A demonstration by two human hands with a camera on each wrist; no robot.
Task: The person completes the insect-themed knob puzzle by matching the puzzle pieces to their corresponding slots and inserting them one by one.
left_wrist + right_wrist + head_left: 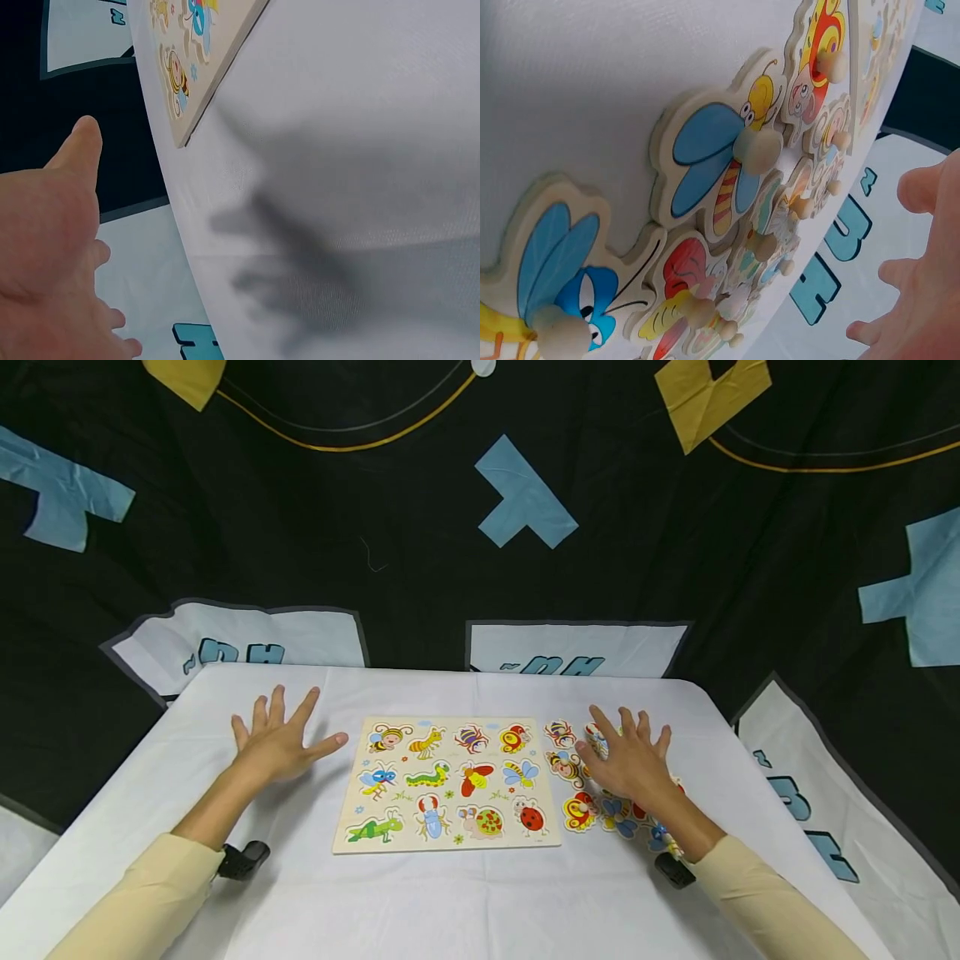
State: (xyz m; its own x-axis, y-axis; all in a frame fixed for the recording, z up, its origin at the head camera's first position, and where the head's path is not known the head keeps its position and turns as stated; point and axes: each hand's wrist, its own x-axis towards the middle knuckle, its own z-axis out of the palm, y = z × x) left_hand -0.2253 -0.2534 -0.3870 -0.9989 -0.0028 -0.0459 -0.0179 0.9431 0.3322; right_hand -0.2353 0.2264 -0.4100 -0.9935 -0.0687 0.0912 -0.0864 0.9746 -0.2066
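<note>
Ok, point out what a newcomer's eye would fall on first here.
Probably the colourful bug board in the middle of the white table, then the knobbed pieces clustered beside it below the spread right fingers. Behind, light-blue shapes stand out against black cloth.

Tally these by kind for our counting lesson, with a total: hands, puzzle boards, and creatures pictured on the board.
Hands (left hand, right hand): 2
Puzzle board: 1
Pictured creatures: 12
Total: 15
Loose pieces are left out; the right hand partly hides them.
</note>
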